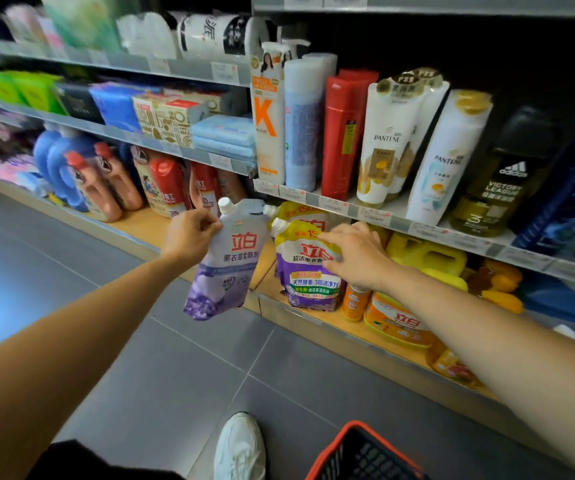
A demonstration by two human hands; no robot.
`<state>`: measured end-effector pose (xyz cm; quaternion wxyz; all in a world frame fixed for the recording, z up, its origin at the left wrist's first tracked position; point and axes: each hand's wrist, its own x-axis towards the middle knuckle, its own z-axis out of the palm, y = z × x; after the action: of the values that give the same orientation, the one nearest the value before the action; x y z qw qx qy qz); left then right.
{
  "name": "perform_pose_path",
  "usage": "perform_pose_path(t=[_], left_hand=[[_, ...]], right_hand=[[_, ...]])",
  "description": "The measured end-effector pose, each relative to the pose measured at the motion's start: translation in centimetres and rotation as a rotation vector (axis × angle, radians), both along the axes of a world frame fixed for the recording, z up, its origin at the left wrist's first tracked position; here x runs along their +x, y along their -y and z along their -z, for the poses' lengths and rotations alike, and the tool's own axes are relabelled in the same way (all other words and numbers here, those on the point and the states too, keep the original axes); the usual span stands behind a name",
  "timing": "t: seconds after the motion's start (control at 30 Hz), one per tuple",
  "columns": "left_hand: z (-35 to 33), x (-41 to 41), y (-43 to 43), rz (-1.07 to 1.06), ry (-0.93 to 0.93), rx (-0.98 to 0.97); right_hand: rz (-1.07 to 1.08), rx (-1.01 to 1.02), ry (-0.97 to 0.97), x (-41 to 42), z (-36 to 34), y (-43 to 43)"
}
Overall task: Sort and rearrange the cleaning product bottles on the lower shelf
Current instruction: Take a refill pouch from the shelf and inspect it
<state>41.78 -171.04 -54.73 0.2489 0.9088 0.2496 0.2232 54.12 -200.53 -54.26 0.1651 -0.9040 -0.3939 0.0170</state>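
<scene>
Stood in a shop aisle on grey floor tiles (175, 358), facing tiered shelving with the wooden lower shelf (140, 220) at the bottom. Noted a red-rimmed basket (365, 452) on the floor, well in front of the lower shelf. Saw yellow jugs (428, 254) and orange bottles (396, 320) toward the right of the lower shelf. Judged the step as mid-sort, with a lilac pouch (230, 268) held in the air just in front of the lower shelf's edge and a yellow-topped pouch (310, 271) standing upright at the front of the lower shelf. Expected the next move to call for opening a gap on the lower shelf beside the standing pouch, then setting the soft lilac pouch down on its base without letting it slump. Pinched the lilac pouch's top corner, just under its white cap (225, 204), with the left hand (189, 237), fingers curled tight. Laid the right hand (355, 254), fingers fairly straight and spread, holding nothing, against the upper front of the yellow-topped pouch.
</scene>
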Motion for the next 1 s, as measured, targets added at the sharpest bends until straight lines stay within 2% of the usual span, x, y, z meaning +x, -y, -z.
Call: perform_pose_path(t=[0.1, 0.23, 0.43, 0.5, 0.6, 0.8, 0.9, 1.0], left_hand=[[-2.6, -3.6, 1.4, 0.068, -0.054, 0.085], [-5.9, -8.0, 4.2, 0.235, -0.044, 0.132], [-8.9, -11.7, 10.7, 0.426, -0.034, 0.081], [-9.2, -12.4, 13.5, 0.481, -0.037, 0.053], [-9.3, -13.1, 17.5, 0.540, -0.008, -0.025], [-7.9, -13.8, 24.2, 0.654, 0.035, -0.308], [-7.8, -13.2, 26.6, 0.748, 0.022, -0.391], [-7.9, -12.5, 29.0, 0.815, 0.050, -0.599]], right_hand=[[-0.036, 0.084, -0.020, -2.2, -1.8, 0.2], [-0.075, 0.228, -0.143, -6.1, -4.0, 0.9], [-0.137, 0.362, -0.078, -10.3, -7.3, 3.2], [-0.147, 0.414, -0.156, -11.2, -8.0, 4.9], [-0.201, 0.428, -0.281, -12.4, -8.7, 8.2], [-0.155, 0.500, -0.324, -14.2, -9.2, 15.8], [-0.112, 0.532, -0.333, -15.4, -9.2, 19.0], [-0.081, 0.503, -0.344, -16.1, -9.0, 21.5]])
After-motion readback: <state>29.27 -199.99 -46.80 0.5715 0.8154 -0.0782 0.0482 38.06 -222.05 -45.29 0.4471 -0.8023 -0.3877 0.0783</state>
